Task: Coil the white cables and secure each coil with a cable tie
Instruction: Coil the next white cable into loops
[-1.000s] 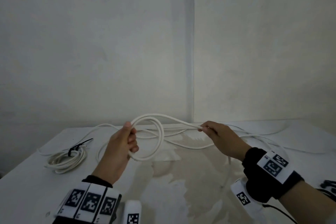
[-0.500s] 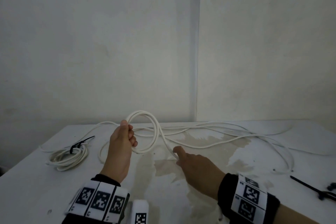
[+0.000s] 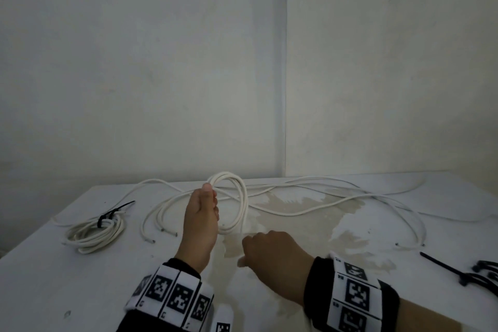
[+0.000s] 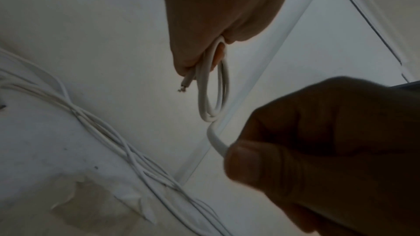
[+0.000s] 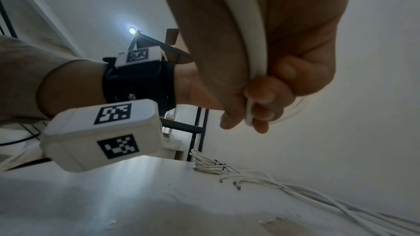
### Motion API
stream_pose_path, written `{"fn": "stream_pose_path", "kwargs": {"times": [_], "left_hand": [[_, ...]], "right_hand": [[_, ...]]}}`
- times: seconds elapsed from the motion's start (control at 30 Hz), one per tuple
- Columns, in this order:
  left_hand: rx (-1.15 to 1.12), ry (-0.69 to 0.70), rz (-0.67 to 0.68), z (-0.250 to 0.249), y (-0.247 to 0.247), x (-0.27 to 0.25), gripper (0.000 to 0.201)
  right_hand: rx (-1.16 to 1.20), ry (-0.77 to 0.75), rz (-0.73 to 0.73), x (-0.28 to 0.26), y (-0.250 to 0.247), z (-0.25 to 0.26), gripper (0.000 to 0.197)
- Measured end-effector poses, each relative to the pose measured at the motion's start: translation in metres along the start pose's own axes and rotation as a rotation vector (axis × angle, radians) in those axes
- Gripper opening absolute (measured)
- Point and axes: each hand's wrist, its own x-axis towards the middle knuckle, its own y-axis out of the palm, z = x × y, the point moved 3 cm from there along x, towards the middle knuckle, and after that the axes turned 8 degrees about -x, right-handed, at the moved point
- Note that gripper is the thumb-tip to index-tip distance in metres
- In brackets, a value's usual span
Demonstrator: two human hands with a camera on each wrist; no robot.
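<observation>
My left hand (image 3: 206, 205) is raised over the table and grips a small coil of white cable (image 3: 239, 202), with the loops hanging below the fist. In the left wrist view the coil (image 4: 213, 87) hangs from the fingers, and a bare cable end (image 4: 185, 83) sticks out beside it. My right hand (image 3: 265, 250) is lower and nearer to me. It grips the same cable's free length (image 4: 216, 143) just below the coil. In the right wrist view that cable (image 5: 247, 30) runs through the right palm.
A finished coil (image 3: 94, 232) with a black cable tie (image 3: 111, 213) lies at the left of the white table (image 3: 54, 291). Several loose white cables (image 3: 336, 197) sprawl across the back and right. Spare black cable ties (image 3: 463, 272) lie near the right edge.
My right hand has left the far right of the coil and come down toward me, taking the cable below the coil. The left hand has kept its hold on the loops.
</observation>
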Motion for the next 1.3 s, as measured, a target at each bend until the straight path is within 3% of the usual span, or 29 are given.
{"fn": "stream_pose_path", "kwargs": {"times": [0.1,0.17,0.23,0.3,0.37,0.47,0.6,0.77,0.87,0.97,1.03,1.1,1.2,1.3], "left_hand": [[-0.025,-0.003,-0.039,-0.003,-0.001,-0.001,0.035],[-0.054,-0.015,-0.067,-0.004,-0.003,0.001,0.034],[-0.054,-0.023,-0.059,-0.002,-0.001,0.0,0.035],[0.009,-0.031,-0.016,0.004,0.006,-0.005,0.034],[0.097,-0.047,0.071,0.012,0.013,-0.011,0.033],[0.207,-0.076,0.216,0.014,0.013,-0.015,0.032],[0.215,-0.059,0.288,0.006,0.008,-0.016,0.03],[0.062,-0.004,0.089,-0.001,0.002,-0.008,0.032],[0.128,0.09,0.021,-0.005,-0.004,-0.003,0.033],[0.278,0.131,0.131,0.001,0.002,-0.005,0.032],[0.32,0.053,0.26,0.008,0.005,-0.009,0.031],[0.308,-0.058,0.37,0.014,0.005,-0.012,0.029],[0.372,-0.145,0.459,0.015,0.003,-0.021,0.033],[0.273,-0.256,0.532,0.016,0.007,-0.028,0.035]], "right_hand": [[0.059,-0.05,0.082,-0.006,0.005,-0.001,0.018],[0.05,-0.079,0.044,-0.01,0.014,0.0,0.023],[-0.026,-0.068,0.048,-0.013,0.013,0.003,0.014],[-0.143,-0.036,0.043,-0.011,0.004,0.004,0.023],[-0.168,-0.05,-0.04,-0.003,-0.002,0.005,0.029],[-0.172,-0.072,-0.046,-0.002,-0.01,-0.002,0.033],[-0.072,-0.114,-0.046,-0.008,-0.025,-0.014,0.01],[0.097,-0.128,0.011,-0.008,-0.022,-0.014,0.024],[0.115,-0.121,-0.008,-0.009,-0.014,-0.012,0.021],[0.09,-0.153,-0.157,-0.004,-0.02,-0.012,0.02],[0.027,-0.203,-0.259,-0.003,-0.03,-0.011,0.012],[-0.072,-0.183,-0.336,-0.001,-0.033,-0.016,0.023],[-0.074,-0.099,-0.452,0.005,-0.041,-0.034,0.028],[-0.055,-0.062,-0.499,0.008,-0.038,-0.044,0.037]]}}
